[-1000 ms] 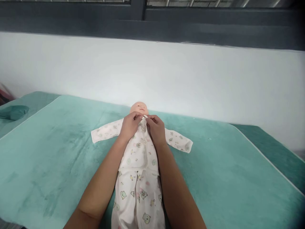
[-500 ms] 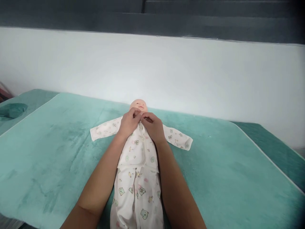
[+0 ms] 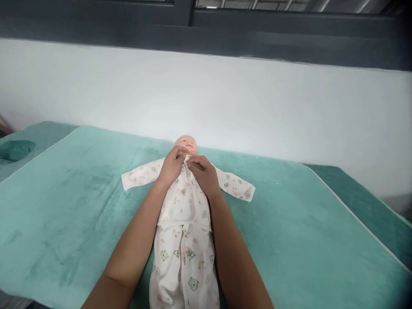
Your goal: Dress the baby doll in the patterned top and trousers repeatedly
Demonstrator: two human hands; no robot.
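Head view, doll: the doll (image 3: 186,140) lies face up in the middle of the table, its head near the wall and its legs towards the person.
Clothes around the doll: a white top (image 3: 182,204) covers the torso, its two sleeves (image 3: 141,174) spread out to either side; white trousers (image 3: 169,257) cover the legs and run out of the picture at the bottom.
Pattern: small green bear faces, with yellow and pink figures.
Collar: the collar (image 3: 187,158) is bunched up just under the doll's chin, between the two hands.
Left hand: the left hand (image 3: 173,164) has its thumb and fingers drawn close at the collar, pinching it.
Right hand: the right hand (image 3: 204,170) is bent over the other side, fingertips narrowed on the collar; which fold each hand has is too small to tell for sure.
Table: a teal cover (image 3: 80,193) with pale seams, and a dark oval hollow (image 3: 16,150) at the far left.
Room: a white wall (image 3: 206,98) behind, under a dark window frame (image 3: 206,38) with bars beyond the glass.
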